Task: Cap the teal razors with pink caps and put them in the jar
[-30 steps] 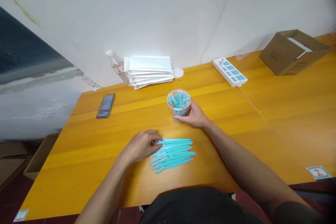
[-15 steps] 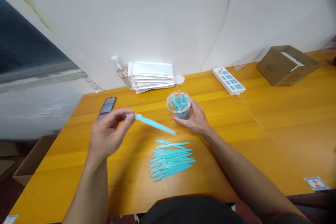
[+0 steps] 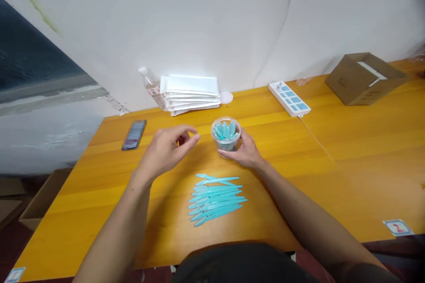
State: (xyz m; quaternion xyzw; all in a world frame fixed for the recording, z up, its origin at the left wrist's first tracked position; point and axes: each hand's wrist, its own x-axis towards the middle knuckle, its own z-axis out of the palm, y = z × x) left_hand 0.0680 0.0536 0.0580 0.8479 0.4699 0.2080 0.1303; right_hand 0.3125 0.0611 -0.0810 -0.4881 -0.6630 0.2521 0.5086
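Several turquoise plastic sticks (image 3: 216, 200) lie fanned on the tabletop (image 3: 348, 150), nearest the person. Beyond them, the left hand (image 3: 168, 150) hovers empty, fingers loosely curled, thumb and forefinger apart. Just right, the right hand (image 3: 244, 150) wraps the clear cup (image 3: 226, 134), full of sticks. Farther back: phone (image 3: 134, 134), white packets (image 3: 191, 93), power strip (image 3: 289, 97).

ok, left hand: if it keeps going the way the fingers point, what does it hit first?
Most likely the clear tub of turquoise sticks. The left hand is empty, fingers aimed right at the tub, with only bare table between. The right hand steadies the tub's far side. Height is unclear; it might pass over the rim.
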